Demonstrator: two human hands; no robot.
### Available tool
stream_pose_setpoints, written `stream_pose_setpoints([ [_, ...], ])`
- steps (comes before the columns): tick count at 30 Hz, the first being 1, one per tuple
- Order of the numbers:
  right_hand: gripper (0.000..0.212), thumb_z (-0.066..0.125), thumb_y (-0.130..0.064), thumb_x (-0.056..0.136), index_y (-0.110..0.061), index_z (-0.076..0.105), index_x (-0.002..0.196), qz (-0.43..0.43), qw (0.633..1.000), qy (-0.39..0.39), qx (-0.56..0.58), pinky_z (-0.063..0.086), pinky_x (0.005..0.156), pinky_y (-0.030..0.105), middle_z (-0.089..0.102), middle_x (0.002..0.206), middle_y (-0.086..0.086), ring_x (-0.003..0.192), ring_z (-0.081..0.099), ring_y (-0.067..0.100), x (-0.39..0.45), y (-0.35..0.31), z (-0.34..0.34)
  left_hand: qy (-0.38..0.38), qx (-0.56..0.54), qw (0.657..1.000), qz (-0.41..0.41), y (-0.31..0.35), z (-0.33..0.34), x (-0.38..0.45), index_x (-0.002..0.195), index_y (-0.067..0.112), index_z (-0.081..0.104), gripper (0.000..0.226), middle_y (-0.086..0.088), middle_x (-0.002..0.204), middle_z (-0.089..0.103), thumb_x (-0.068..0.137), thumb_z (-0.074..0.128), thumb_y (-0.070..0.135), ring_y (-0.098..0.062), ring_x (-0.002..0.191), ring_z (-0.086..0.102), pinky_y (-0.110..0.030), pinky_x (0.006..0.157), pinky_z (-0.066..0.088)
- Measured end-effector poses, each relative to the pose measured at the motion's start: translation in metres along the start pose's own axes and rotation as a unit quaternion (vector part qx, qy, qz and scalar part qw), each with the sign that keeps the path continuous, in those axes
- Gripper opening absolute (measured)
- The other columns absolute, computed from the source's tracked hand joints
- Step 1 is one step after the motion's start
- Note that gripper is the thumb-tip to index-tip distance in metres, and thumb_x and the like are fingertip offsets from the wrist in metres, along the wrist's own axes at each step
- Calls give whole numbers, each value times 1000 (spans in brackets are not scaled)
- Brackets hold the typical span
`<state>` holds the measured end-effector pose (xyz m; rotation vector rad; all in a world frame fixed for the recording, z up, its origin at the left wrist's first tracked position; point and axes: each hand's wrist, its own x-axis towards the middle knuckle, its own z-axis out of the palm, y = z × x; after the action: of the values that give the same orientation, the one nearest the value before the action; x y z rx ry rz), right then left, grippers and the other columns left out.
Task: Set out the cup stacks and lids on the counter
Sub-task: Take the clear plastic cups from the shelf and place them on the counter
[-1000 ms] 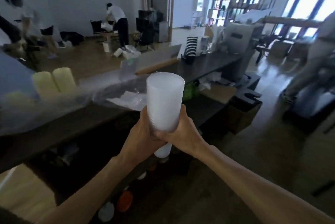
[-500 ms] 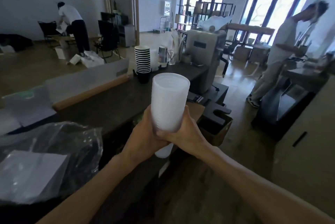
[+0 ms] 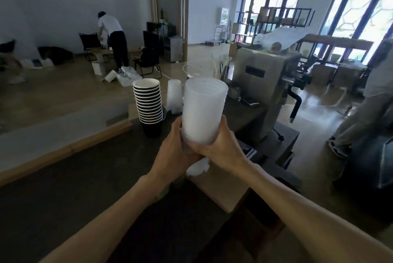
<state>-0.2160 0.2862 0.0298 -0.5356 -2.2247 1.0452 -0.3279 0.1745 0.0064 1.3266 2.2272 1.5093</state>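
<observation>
Daylight glares through the tall black-framed glass windows [image 3: 350, 22], blowing them out; the dark matte counter top [image 3: 63, 199] sits dim, edges bow, and details look perhaps motion-softened.

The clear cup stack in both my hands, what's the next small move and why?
Probably lower the clear cup stack upright onto the bare dark counter, just right of the black paper cup stack. Left hand and right hand both grip its base in mid-air, and other stacks already stand there.
</observation>
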Motion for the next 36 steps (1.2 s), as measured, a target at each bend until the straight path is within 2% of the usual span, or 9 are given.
stream_pose_setpoints([
  [2, 98, 86, -59, 64, -35, 24, 137, -10, 1000, -12, 4, 60, 82, 31, 47, 121, -21, 111, 56, 3, 44, 32, -1, 24, 5, 999, -36, -10, 21, 34, 144, 31, 28, 99, 8, 136, 53, 66, 85, 50, -9, 121, 53, -34, 102, 47],
  [4, 99, 85, -59, 65, -36, 22, 138, -23, 999, -38, 6, 60, 83, 33, 47, 125, -17, 115, 55, 7, 87, 59, -3, 51, 3, 996, -71, -24, 42, 72, 140, 33, 34, 89, 11, 134, 55, 67, 82, 53, -5, 118, 54, -32, 99, 49],
  [7, 100, 85, -56, 66, -36, 20, 139, -42, 995, -93, 9, 60, 86, 38, 48, 129, -13, 118, 54, 11, 148, 88, -2, 96, -13, 988, -124, -41, 63, 111, 136, 34, 41, 73, 13, 131, 57, 74, 78, 48, -5, 116, 57, -32, 96, 52],
  [11, 111, 85, -55, 64, -31, 16, 148, -67, 987, -145, 16, 55, 94, 40, 44, 139, -12, 125, 49, 12, 211, 102, 17, 149, 2, 972, -184, -67, 78, 148, 134, 28, 46, 54, 10, 132, 57, 87, 69, 39, -4, 118, 54, -19, 89, 45],
  [15, 107, 83, -61, 60, -30, 23, 143, -82, 982, -167, 19, 55, 94, 42, 47, 136, -10, 123, 51, 12, 252, 107, 44, 184, 30, 953, -240, -99, 79, 171, 141, 20, 43, 58, 1, 137, 56, 90, 68, 28, -16, 127, 52, -38, 105, 46],
  [19, 108, 83, -65, 58, -28, 26, 142, -74, 981, -179, 24, 56, 92, 43, 49, 135, -6, 123, 52, 15, 274, 111, 65, 199, 64, 936, -284, -120, 81, 186, 139, 17, 43, 55, -2, 135, 57, 90, 67, 25, -19, 125, 54, -36, 103, 46],
  [27, 111, 87, -55, 62, -22, 24, 148, -53, 981, -184, 37, 52, 97, 38, 48, 139, -5, 126, 50, 14, 284, 114, 76, 215, 74, 925, -305, -138, 89, 197, 139, 21, 40, 60, 1, 136, 54, 88, 70, 30, -17, 126, 52, -41, 103, 48],
  [30, 113, 88, -54, 62, -22, 24, 149, -50, 981, -184, 41, 49, 103, 42, 46, 143, -3, 129, 47, 14, 283, 116, 78, 215, 80, 925, -302, -139, 89, 197, 139, 21, 41, 60, 0, 137, 53, 88, 70, 29, -16, 126, 51, -40, 104, 46],
  [36, 119, 82, -65, 58, -29, 18, 151, -48, 982, -176, 46, 50, 102, 43, 41, 148, -7, 132, 46, 14, 277, 120, 73, 209, 87, 931, -286, -140, 88, 193, 139, 18, 43, 58, -1, 137, 54, 88, 70, 28, -18, 127, 52, -43, 104, 47],
])
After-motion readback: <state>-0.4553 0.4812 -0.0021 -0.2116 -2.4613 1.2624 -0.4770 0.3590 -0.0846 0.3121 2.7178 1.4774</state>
